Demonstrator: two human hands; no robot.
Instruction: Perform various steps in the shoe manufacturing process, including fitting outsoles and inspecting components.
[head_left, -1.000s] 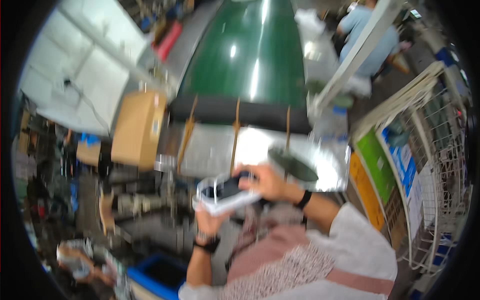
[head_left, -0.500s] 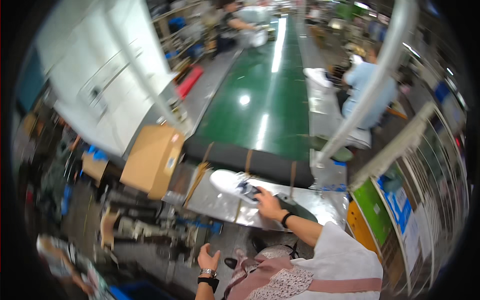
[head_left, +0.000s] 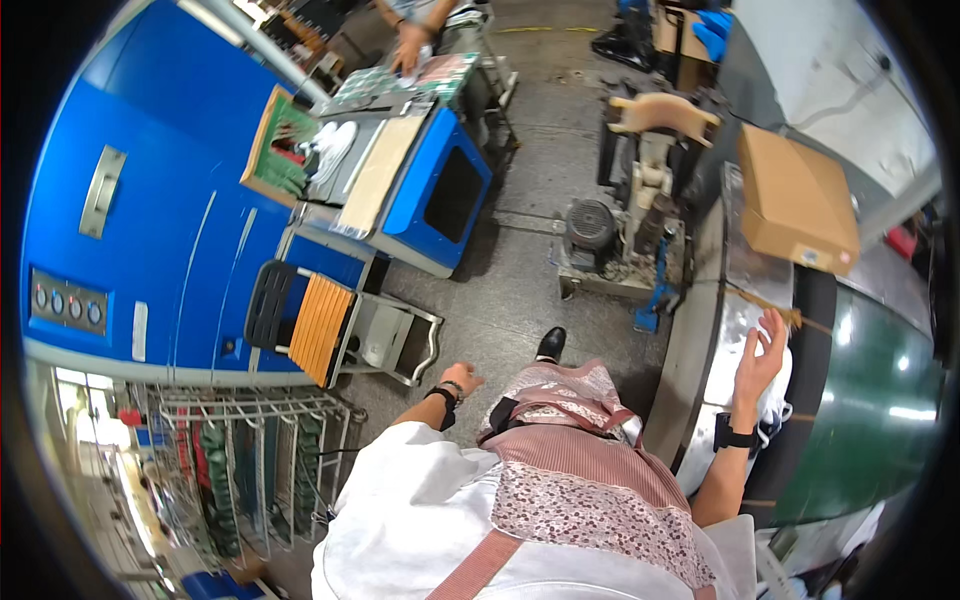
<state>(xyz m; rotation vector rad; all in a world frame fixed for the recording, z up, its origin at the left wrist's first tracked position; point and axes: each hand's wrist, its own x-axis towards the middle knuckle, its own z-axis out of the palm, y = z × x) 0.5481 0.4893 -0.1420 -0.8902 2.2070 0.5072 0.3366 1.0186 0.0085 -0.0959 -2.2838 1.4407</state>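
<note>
My right hand [head_left: 762,358], a black band at its wrist, hovers over the metal ledge [head_left: 708,405] at the conveyor's end. Its fingers are spread with nothing between them. Partly behind that hand and wrist, a white shoe [head_left: 773,408] with dark parts lies beside the black roller [head_left: 812,375]. My left hand [head_left: 463,378] hangs low above the floor, left of my apron, with loosely stretched fingers and nothing in it. A bracelet-like watch and a black band circle its wrist.
A cardboard box [head_left: 795,195] stands beyond the ledge, by the green conveyor belt [head_left: 865,390]. Ahead is a motorised machine [head_left: 630,215]. To the left are a slatted chair [head_left: 320,325], a blue machine [head_left: 150,200] and a wire rack [head_left: 260,440]. Another person's hand [head_left: 408,48] works at a far table.
My view has swung left, bringing the blue machine and chair into sight. My right hand has let go of the shoe, which stays on the ledge.
</note>
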